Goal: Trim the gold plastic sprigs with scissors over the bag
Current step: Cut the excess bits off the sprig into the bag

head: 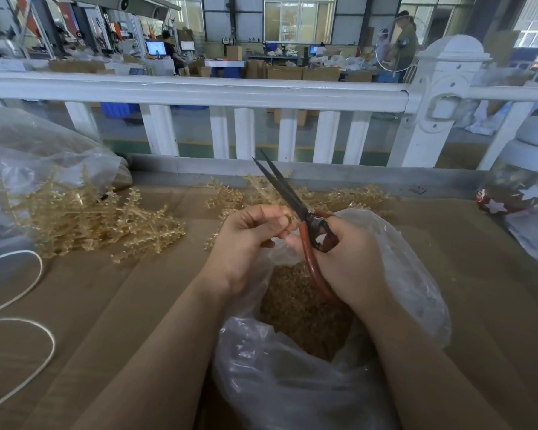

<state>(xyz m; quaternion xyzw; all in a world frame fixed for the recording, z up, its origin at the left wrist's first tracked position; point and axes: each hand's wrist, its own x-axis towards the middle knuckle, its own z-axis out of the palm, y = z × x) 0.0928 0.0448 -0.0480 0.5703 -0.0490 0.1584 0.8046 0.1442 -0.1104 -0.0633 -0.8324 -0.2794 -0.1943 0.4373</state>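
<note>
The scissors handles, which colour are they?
Reddish-brown; the scissors blades are dark, almost black. The head view shows this best, in the right hand.

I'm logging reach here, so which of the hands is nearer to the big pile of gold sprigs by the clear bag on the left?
Left. The left hand sits just right of the sprig pile; the right hand, gripping the scissors, lies farther right.
</note>
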